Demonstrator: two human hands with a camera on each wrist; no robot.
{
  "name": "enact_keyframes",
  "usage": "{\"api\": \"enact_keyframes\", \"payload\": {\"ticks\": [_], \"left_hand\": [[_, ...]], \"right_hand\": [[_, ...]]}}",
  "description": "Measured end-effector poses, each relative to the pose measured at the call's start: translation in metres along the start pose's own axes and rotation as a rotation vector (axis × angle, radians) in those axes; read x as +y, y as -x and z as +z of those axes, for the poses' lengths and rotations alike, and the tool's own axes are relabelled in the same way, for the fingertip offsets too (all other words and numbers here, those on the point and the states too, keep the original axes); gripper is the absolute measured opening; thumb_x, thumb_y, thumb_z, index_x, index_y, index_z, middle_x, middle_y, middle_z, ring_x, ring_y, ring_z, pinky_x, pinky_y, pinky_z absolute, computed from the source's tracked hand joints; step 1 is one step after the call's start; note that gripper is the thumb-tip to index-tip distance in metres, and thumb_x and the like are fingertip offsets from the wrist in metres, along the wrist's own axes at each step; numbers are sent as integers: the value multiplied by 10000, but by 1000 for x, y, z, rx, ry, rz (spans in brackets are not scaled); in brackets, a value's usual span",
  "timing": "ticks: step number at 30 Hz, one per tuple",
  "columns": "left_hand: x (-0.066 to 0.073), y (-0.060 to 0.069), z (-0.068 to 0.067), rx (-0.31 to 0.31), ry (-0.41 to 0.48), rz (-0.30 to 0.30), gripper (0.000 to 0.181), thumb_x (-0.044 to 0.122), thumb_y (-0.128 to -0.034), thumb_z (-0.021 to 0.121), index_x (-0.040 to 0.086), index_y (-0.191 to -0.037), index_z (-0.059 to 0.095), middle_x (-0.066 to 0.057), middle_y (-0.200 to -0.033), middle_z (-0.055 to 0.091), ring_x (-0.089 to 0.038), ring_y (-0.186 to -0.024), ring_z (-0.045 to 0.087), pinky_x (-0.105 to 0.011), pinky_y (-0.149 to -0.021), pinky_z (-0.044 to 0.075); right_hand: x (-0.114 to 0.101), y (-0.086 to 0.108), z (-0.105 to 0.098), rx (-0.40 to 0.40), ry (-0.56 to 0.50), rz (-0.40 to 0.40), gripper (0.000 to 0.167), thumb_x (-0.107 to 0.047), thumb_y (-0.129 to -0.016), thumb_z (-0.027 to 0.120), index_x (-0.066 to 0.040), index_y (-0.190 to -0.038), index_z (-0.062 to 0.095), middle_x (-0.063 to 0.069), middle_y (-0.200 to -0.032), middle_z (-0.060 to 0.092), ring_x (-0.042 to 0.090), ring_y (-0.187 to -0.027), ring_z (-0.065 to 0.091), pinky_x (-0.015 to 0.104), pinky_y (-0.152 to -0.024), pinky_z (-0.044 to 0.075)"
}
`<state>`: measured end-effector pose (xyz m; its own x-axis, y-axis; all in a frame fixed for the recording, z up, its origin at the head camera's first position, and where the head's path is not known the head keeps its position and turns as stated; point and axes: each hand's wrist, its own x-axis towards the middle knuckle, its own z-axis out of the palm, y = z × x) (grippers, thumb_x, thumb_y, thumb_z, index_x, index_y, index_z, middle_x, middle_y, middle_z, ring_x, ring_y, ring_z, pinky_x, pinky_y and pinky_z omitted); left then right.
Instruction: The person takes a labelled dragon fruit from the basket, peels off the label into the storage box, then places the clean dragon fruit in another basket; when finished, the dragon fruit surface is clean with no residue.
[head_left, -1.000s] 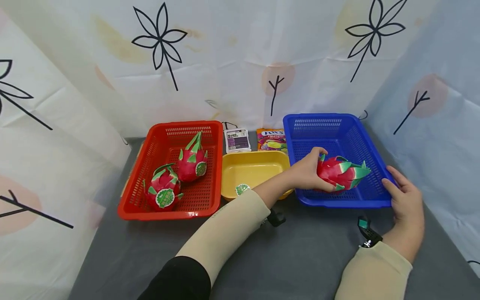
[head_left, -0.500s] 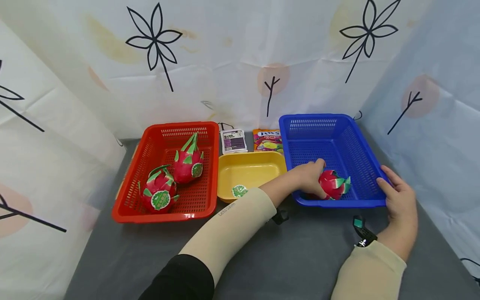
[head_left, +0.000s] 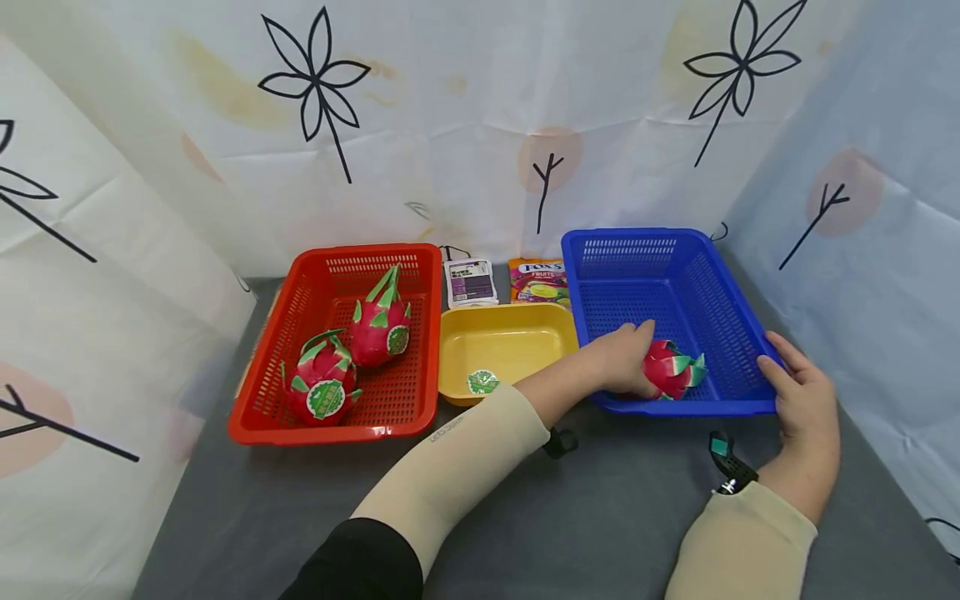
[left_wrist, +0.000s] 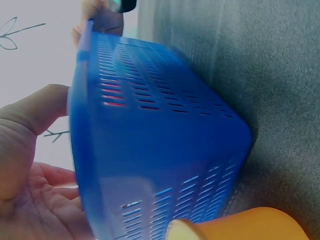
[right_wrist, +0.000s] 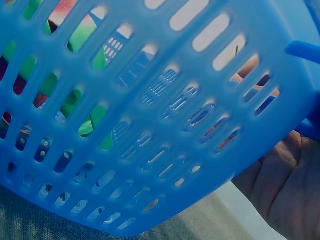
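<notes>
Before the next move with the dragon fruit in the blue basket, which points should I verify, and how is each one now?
1. Right hand on the rim of the blue basket: ok.
2. Dragon fruit within the basket walls: ok.
3. Left hand firmly gripping it: cannot tell, fingers partly hidden.
4. Fruit fully resting on the basket floor: cannot tell.
5. Front fruit and rear fruit inside the red basket: ok.
6. Full view of the yellow tray: not ok, the left forearm covers a corner.
</notes>
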<state>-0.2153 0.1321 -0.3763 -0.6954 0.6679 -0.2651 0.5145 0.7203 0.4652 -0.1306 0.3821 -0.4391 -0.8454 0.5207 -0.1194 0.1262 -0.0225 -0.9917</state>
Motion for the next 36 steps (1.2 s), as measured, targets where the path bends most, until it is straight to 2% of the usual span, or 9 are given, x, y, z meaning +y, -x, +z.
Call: {"api": "enact_keyframes", "payload": {"ticks": [5,10,15,21,28,32,36], "left_hand": [[-4,12,-2,66,51,35,1009,428,-860,817,215,-1645,219,21,-1578,395,-100,-1344,466,-284,-1048,473],[-10,34,-7,182,156,114,919,396,-894,790,242,-1635,268,41,-1576,398,-73,-1383,424,-260,-1011,492],[-17,63,-17,327,279,233,815,350,-927,759,224,-1611,335,35,-1559,427,-62,-1389,411,-253,-1031,472],[-30,96,-26,541,432,419,700,217,-931,755,115,-1546,435,-40,-1472,513,-81,-1329,461,-221,-1024,460],[-49,128,-32,763,526,535,659,99,-879,783,68,-1475,503,-84,-1400,575,-118,-1276,520,-277,-1000,499],[-62,147,-35,864,530,558,642,91,-869,780,56,-1458,525,-91,-1390,584,-180,-1271,547,-322,-994,513],[-77,167,-36,939,515,520,646,130,-865,762,54,-1460,522,-89,-1399,590,-197,-1284,544,-402,-1010,515]], "right_hand": [[0,0,3,4,15,27,569,-271,-978,712,-213,-1514,531,-192,-1093,646,-70,-813,624,74,-667,500],[-1,0,4,-3,25,40,575,-279,-982,706,-221,-1523,518,-195,-1105,643,-78,-808,619,69,-663,495],[-2,0,3,-14,28,32,572,-277,-981,706,-229,-1520,522,-189,-1143,642,-76,-814,613,66,-665,492],[-2,1,0,-16,40,51,579,-307,-972,715,-261,-1517,525,-165,-1238,626,-69,-819,603,65,-649,488],[-2,2,-1,-15,37,62,580,-313,-968,718,-282,-1514,527,-147,-1317,601,-62,-825,594,63,-641,486],[-2,1,-1,-17,32,65,584,-312,-967,720,-286,-1516,523,-128,-1387,576,-61,-841,595,62,-646,487],[-1,0,-1,-18,53,72,595,-339,-962,721,-300,-1519,516,-100,-1482,522,-41,-897,585,53,-644,473]]}}
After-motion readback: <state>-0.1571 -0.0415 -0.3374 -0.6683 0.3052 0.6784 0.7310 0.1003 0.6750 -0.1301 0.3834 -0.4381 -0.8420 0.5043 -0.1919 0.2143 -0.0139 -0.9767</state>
